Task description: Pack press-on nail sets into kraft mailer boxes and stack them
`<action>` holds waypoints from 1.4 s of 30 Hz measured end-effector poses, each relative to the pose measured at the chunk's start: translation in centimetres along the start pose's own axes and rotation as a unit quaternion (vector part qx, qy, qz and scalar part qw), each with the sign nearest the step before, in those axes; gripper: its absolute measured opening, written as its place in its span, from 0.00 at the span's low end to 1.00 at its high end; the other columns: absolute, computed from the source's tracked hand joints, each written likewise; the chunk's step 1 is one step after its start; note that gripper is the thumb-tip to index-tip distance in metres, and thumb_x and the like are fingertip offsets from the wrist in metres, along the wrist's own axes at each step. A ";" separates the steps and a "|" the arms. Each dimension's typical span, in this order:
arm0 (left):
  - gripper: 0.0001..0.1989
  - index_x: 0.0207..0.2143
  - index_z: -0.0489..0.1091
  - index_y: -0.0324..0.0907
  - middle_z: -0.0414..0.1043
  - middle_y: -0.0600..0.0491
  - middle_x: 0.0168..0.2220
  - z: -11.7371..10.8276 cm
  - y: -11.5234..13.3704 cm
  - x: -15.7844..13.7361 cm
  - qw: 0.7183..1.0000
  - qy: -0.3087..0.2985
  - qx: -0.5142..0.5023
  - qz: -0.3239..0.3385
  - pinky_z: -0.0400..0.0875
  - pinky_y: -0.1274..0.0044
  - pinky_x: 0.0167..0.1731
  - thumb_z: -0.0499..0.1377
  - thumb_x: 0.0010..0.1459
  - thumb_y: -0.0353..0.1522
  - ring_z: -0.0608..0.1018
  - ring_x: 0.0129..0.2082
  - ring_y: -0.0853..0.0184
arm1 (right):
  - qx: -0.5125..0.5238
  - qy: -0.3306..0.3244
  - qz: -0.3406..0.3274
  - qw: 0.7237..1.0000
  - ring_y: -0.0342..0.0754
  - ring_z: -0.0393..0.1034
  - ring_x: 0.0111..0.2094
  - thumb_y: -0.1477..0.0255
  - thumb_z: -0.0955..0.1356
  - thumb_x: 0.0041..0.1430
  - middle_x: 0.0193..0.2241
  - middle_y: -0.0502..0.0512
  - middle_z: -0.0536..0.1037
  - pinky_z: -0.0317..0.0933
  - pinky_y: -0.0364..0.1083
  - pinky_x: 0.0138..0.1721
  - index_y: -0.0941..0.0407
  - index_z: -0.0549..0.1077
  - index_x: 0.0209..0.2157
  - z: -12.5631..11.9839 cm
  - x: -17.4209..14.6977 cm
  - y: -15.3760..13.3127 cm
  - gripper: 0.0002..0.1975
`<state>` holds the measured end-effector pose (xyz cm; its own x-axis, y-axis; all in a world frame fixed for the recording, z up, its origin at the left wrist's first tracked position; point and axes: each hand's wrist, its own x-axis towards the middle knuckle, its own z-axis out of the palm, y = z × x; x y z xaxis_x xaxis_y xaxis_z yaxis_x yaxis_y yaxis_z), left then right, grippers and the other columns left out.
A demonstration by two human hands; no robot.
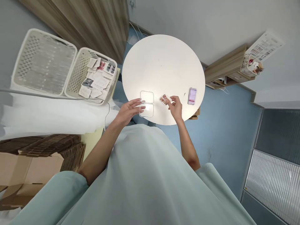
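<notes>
A clear hinged plastic case [147, 110] lies unfolded at the near side of the white round table [164, 59], both halves showing nothing inside. My left hand [129, 112] grips its left side near the hinge, fingers reaching over the edge. To the right, my right hand [175, 107] pinches a small white card of press-on nails [164, 99] between thumb and fingers. The nails are brownish-pink ovals in rows. The card is held tilted, close to the tabletop, apart from the case.
A phone [192, 96] lies on the table's right side. At left, one white basket [76, 75] holds many nail cards, and another basket [17, 70] holds stacked clear cases. Flattened cardboard boxes [49, 147] are piled below them. A wooden shelf [226, 64] stands at right.
</notes>
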<state>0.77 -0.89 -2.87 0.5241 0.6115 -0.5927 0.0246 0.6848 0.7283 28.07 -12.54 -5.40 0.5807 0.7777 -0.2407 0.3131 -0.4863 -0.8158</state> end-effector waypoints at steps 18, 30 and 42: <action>0.35 0.60 0.80 0.46 0.78 0.43 0.63 8.3 -0.5 2.3 0.997 -0.070 0.014 -0.006 0.78 0.58 0.64 0.77 0.48 0.31 0.83 0.59 0.52 | 0.011 -0.125 -0.111 0.986 0.42 0.70 0.27 0.55 0.73 0.69 0.44 0.50 0.82 0.65 0.45 0.35 0.49 0.77 0.49 -5.6 -2.6 -3.0 0.15; 0.38 0.64 0.77 0.47 0.75 0.42 0.67 8.8 -0.5 2.2 0.996 -0.079 0.036 0.015 0.80 0.61 0.61 0.78 0.49 0.34 0.82 0.61 0.51 | -0.179 -0.135 -0.187 0.957 0.44 0.73 0.34 0.62 0.70 0.77 0.52 0.55 0.76 0.67 0.45 0.40 0.48 0.80 0.57 -7.1 -3.2 -4.6 0.13; 0.37 0.62 0.79 0.47 0.76 0.41 0.66 7.5 0.6 1.7 0.997 -0.064 0.041 0.021 0.82 0.65 0.57 0.78 0.48 0.34 0.82 0.60 0.52 | -0.060 -0.055 -0.170 0.982 0.44 0.69 0.32 0.51 0.73 0.71 0.43 0.54 0.78 0.68 0.47 0.38 0.47 0.86 0.44 -5.6 -3.0 -5.6 0.16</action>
<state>8.09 -2.44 -0.84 0.6304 0.5796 -0.5164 0.0672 0.6220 0.7801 28.77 -14.40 2.85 0.3445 0.9384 -0.0261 0.5642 -0.2292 -0.7932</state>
